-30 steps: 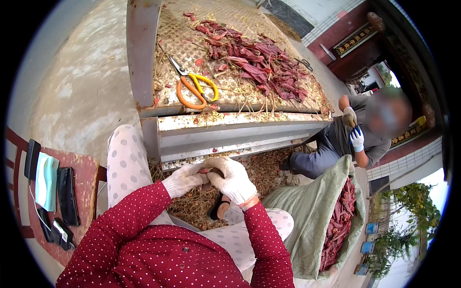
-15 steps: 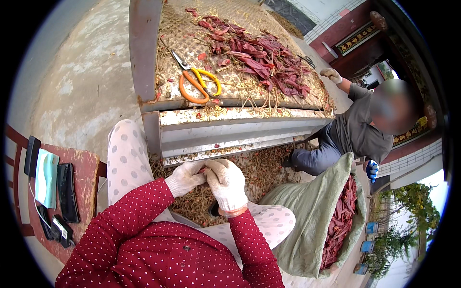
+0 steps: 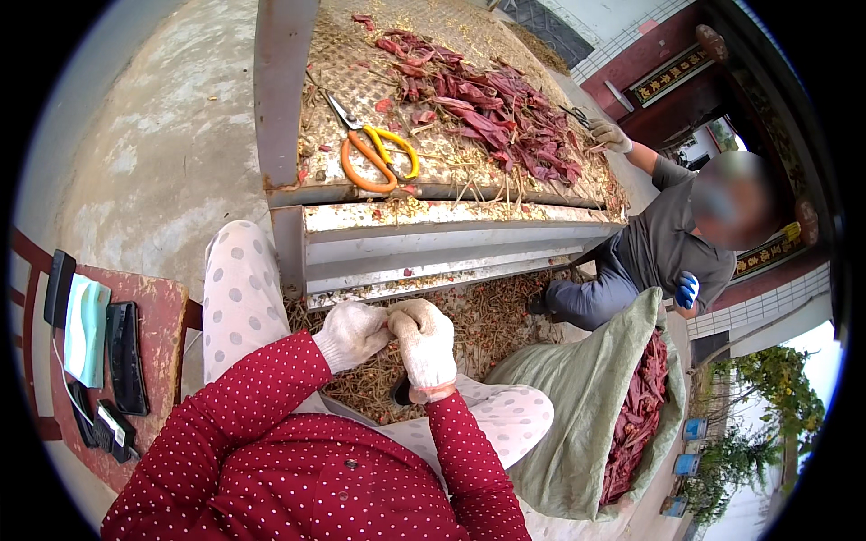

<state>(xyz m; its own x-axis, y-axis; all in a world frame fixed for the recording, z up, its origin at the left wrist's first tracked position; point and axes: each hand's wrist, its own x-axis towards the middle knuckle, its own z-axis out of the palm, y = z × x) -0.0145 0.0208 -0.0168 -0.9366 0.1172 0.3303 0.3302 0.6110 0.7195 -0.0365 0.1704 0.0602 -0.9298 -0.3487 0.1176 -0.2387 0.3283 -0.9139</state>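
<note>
My left hand [image 3: 350, 334] and my right hand [image 3: 428, 343], both in white knit gloves, are pressed together over my lap, fingers curled; nothing shows between them. My sleeves are red with white dots. Just beyond my hands stands a metal table [image 3: 433, 236]. On its perforated top lie scissors with orange and yellow handles [image 3: 374, 153] and a heap of dried red chillies [image 3: 492, 113].
A co-worker squats at the right, one gloved hand [image 3: 611, 135] at the chilli heap, the other in a blue glove [image 3: 686, 290]. A green sack [image 3: 568, 424] of red chillies stands by my right knee. Stems litter the ground [image 3: 478, 316]. A red stool [image 3: 162, 316] at left holds a face mask [image 3: 86, 329] and a black case [image 3: 124, 356].
My hands stay together, shifting only slightly. The co-worker's white-gloved hand has risen from beside their body to the chilli heap on the table.
</note>
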